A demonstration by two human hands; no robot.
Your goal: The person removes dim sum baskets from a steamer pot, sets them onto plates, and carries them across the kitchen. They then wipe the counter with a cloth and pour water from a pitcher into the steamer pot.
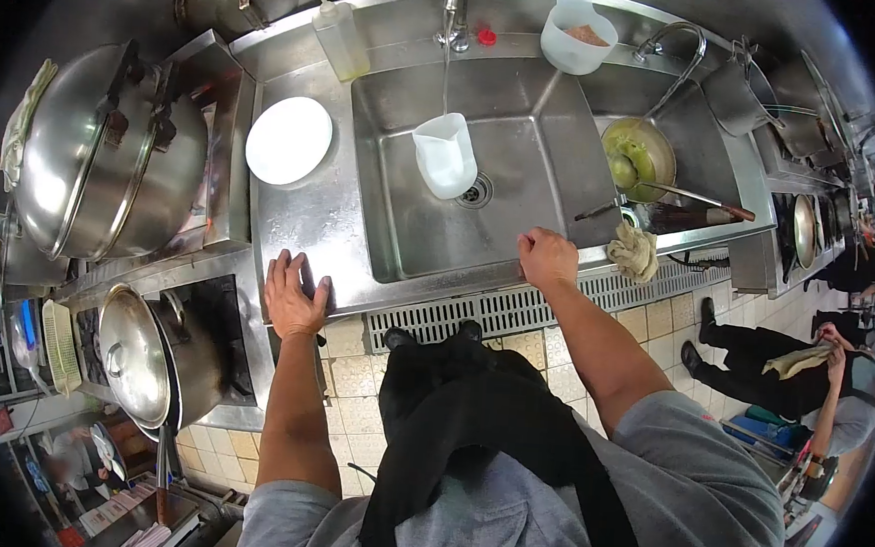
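My left hand (296, 293) lies with spread fingers on the steel counter (305, 230) at the front left of the sink (563, 181). Curled into a loose fist, my right hand (548, 257) rests on the sink's front rim; nothing shows in it. Inside the large basin stands a white translucent plastic jug (445, 156), beside the drain (477, 191). A thin stream of water runs from the faucet (455, 19) down to the jug. Neither hand touches the jug. A white round plate or lid (288, 140) lies on the counter beyond my left hand.
A pump bottle (341, 37) and another jug (578, 31) stand along the back. The right basin holds a pot with green contents (637, 157); a rag (633, 252) hangs in front. Big pots (114, 153) stand left. Another person (802, 371) holds a cloth at right.
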